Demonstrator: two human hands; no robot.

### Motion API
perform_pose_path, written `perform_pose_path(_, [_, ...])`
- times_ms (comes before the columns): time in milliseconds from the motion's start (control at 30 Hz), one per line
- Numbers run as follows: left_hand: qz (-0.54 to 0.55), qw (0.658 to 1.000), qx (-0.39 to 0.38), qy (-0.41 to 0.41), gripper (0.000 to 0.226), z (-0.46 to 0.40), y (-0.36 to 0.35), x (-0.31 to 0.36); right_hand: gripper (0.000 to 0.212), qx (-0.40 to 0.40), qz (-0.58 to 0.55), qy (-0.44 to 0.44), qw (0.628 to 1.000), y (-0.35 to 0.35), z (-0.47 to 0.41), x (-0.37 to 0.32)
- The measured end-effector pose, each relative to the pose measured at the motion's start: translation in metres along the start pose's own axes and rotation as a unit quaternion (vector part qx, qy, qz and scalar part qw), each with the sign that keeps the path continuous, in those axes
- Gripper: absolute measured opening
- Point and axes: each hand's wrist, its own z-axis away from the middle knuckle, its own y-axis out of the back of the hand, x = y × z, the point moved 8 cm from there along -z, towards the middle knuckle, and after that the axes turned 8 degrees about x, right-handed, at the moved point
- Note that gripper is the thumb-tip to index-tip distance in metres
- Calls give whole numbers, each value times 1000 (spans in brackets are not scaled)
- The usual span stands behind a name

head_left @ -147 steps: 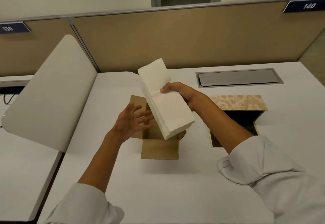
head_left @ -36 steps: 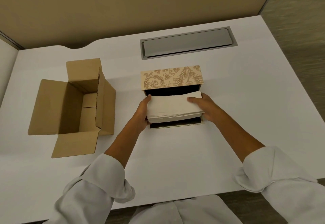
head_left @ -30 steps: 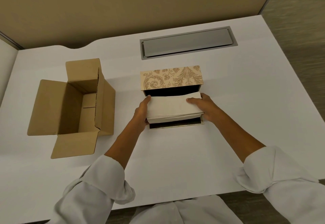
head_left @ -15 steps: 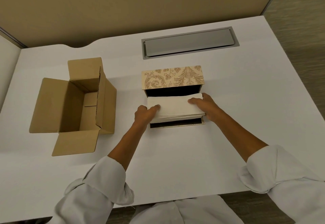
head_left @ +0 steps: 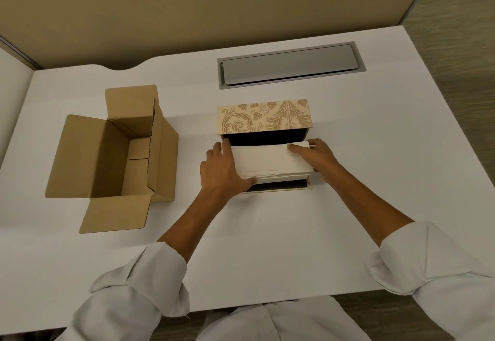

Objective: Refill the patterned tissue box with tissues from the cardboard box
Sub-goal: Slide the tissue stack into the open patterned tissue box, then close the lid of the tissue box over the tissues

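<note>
Two hands hold a stack of tissues [head_left: 267,161] at the open patterned tissue box [head_left: 263,117] on a white table [head_left: 267,247].

Left hand [head_left: 223,170] clasps the stack's left end, thumb under its near edge; right hand [head_left: 314,157] grips the right end, fingers on top. The stack sits partly in the box's dark opening (how deep cannot be told). The cardboard box [head_left: 115,153], flaps open, stands well to the left.
</note>
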Motion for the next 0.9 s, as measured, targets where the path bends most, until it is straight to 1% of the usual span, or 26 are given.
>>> perform_pose_path(67, [-44,995,25,-87,118,2,3,15,98,35,12,13,999,14,3,-5])
perform_pose_path(100, [-52,990,21,-128,117,3,1,22,100,57,14,26,998,21,5,-8])
perform_pose_path(200, [-56,974,-34,-219,122,2,-12,38,96,136,10,85,987,47,12,-24])
perform_pose_path(300, [-73,968,-66,-232,130,-8,-20,45,85,227,23,182,957,73,22,-52])
perform_pose_path(367, [-93,967,-82,-224,131,-16,-24,45,78,250,33,242,937,81,26,-75])
perform_pose_path(500, [-113,962,-112,-220,122,-24,-32,45,70,243,58,328,911,79,29,-121])
perform_pose_path(667, [-103,963,-101,-226,104,-26,-32,46,65,204,53,349,913,64,22,-155])
perform_pose_path(800, [-100,964,-102,-224,110,-22,-29,45,64,147,99,362,915,40,18,-170])
perform_pose_path(900, [-90,967,-83,-222,114,-16,-15,45,65,77,183,386,901,10,18,-181])
